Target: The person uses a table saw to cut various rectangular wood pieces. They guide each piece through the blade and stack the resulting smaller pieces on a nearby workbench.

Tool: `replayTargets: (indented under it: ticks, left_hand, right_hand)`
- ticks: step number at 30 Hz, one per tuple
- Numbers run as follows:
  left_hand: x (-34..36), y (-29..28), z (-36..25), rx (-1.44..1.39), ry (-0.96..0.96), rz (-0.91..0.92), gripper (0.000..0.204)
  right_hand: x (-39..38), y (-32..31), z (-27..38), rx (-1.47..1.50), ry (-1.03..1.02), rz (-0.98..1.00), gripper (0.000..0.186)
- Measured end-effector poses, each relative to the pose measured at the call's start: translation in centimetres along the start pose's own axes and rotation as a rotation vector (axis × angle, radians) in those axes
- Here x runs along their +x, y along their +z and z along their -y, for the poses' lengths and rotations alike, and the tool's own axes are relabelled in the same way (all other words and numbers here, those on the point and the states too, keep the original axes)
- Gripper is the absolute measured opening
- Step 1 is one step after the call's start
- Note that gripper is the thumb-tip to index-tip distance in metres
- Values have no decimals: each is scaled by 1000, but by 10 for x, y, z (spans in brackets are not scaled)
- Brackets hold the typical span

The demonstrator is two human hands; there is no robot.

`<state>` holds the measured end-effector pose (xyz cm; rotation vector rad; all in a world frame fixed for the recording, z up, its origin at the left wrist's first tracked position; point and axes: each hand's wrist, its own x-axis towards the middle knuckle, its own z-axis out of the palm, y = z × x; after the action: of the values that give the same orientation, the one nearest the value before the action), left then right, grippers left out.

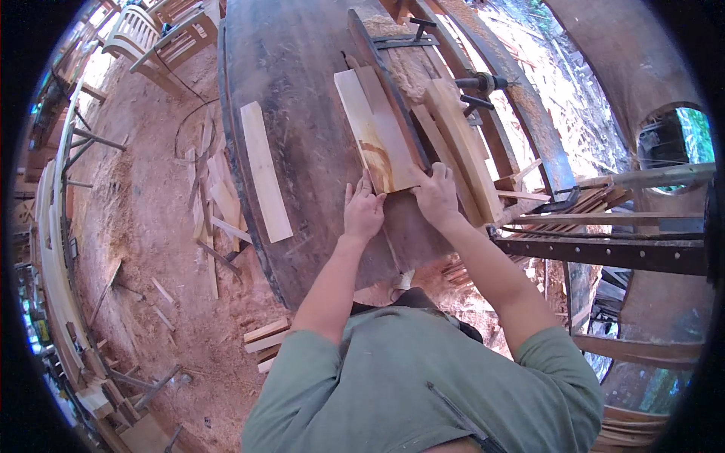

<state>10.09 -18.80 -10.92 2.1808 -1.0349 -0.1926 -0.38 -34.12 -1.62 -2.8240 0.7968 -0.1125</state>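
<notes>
One stained board (364, 128) lay at the frame's upper centre; I saw the left hand (363, 214), fingers partly spread, touching its near corner, and the right hand (438, 198) curled alongside, hold unclear. Even pressure along the fence (383, 72) seemed best.

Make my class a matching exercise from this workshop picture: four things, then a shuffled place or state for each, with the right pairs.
1. Pale wooden board with a brown stain
2. Plain narrow pale wooden board
3. Slatted pale wooden chair
4. Grey-green short-sleeved fabric shirt

A. Worn by the person
B. Touched at its near end by the bare left hand and bare right hand
C. In the picture's upper left
D. On the dark flat tabletop, near its left edge, untouched

Right pairs: 1-B; 2-D; 3-C; 4-A
</notes>
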Motion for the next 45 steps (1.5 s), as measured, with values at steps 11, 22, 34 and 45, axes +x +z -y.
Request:
replayTargets:
  ticks: [11,22,34,45]
  left_hand:
    - [8,-9,-5,21,-44,36,32]
    - [58,-19,17,45,-133,213,43]
    - [23,2,-8,-34,-248,25,61]
    - [-174,-18,-87,-65,-170,202,65]
  right_hand:
    - [33,-2,0,-158,-155,-13,39]
    - [69,7,11,-206,-75,-20,33]
    - [13,13,15,-338,-13,-41,32]
    - [-226,-6,-21,109,-49,131,38]
